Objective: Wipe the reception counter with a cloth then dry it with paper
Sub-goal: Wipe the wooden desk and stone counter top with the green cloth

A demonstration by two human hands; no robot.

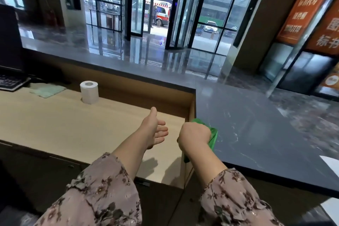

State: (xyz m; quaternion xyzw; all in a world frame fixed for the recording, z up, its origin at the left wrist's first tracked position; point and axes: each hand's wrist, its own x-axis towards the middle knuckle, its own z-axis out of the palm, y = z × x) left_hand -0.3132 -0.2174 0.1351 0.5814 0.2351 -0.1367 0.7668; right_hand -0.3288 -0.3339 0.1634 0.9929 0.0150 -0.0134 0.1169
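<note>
The dark marble reception counter (256, 130) runs along the back and fills the right side. My right hand (194, 136) is closed on a green cloth (212, 137), pressing it on the counter's left edge. Over the lower wooden desk, my left hand (155, 128) hovers with fingers spread and palm facing right, holding nothing. A roll of white paper (89, 92) stands upright on the wooden desk (64, 124), further back to the left.
A pale green folded cloth (48, 90) lies left of the roll. A keyboard (11, 82) and a dark monitor (9, 42) sit at the far left. A white sheet (330, 164) lies at the counter's right edge. Glass doors stand beyond.
</note>
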